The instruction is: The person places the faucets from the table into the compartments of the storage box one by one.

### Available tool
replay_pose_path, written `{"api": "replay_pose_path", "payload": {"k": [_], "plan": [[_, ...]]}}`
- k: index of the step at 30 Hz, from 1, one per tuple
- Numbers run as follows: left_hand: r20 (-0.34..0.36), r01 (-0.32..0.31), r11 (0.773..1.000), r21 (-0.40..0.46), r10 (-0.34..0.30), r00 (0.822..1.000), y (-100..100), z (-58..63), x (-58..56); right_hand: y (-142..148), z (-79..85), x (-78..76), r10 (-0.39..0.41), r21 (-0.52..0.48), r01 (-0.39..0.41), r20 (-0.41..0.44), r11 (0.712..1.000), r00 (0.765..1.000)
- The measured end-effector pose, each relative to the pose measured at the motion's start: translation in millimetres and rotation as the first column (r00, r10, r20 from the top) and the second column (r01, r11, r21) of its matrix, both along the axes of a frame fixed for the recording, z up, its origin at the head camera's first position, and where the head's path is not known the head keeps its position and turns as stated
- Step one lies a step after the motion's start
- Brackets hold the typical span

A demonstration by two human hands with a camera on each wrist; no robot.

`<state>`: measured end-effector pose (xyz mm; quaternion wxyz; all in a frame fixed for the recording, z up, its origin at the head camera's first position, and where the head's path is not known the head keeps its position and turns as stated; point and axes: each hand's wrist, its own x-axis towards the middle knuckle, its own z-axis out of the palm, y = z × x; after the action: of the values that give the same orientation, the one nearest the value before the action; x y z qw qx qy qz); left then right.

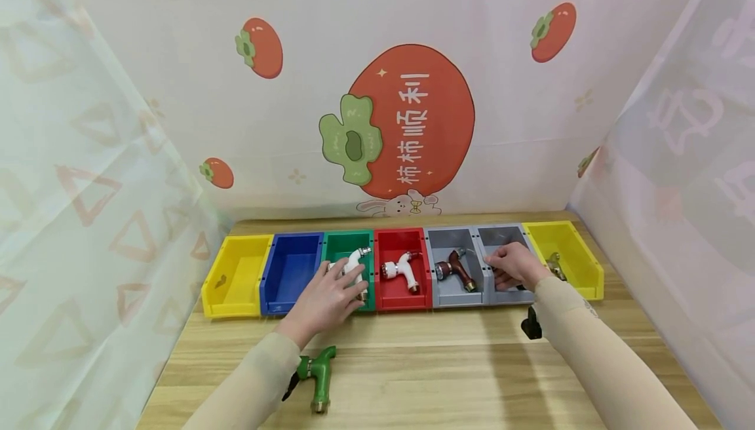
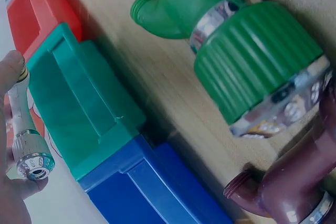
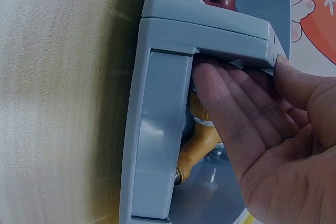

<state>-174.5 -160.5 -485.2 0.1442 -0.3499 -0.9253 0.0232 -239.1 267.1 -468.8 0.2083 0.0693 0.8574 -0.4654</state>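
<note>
Here's the left hand [image 1: 327, 299], thumb and fingers clamped on a white, ribbed-handled tap [image 2: 27, 135], green plastic bin [image 2: 113, 87] beneath them! The right hand [image 1: 518, 265] has straight fingers together inside a grey plastic bin [image 3: 163, 129], yellow-orange tap [image 3: 202, 142] just behind them, contact unclear.

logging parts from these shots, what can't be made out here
Right wrist view: part of the yellow tap, behind the right hand.
Left wrist view: the dark red tap, cut off by the right edge.
Head view: the brass-coloured piece in the right yellow bin, partly behind the right sleeve.
Head view: dark mark in the leftmost bin, too small.
</note>
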Motion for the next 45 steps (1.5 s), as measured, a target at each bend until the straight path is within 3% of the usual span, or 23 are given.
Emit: {"api": "replay_pose_path", "payload": {"k": [18,31,45], "plan": [[0.014,-0.005,1.0,0.012,0.005,1.0,-5,-7.7,-16.1,-1,1.5,1.0,0.011,0.015,-0.011,0.005,1.0,1.0],[0.07,-0.02,0.998,0.058,0.016,0.997,-7,-14.3,-23.5,-2,0.0,0.7,-0.004,0.022,0.004,0.007,1.0,1.0],[0.081,-0.059,0.998,0.033,0.056,0.995,-3,-19.3,-28.0,-2,3.3,2.3,-0.005,0.026,0.005,0.001,1.0,1.0]]}}
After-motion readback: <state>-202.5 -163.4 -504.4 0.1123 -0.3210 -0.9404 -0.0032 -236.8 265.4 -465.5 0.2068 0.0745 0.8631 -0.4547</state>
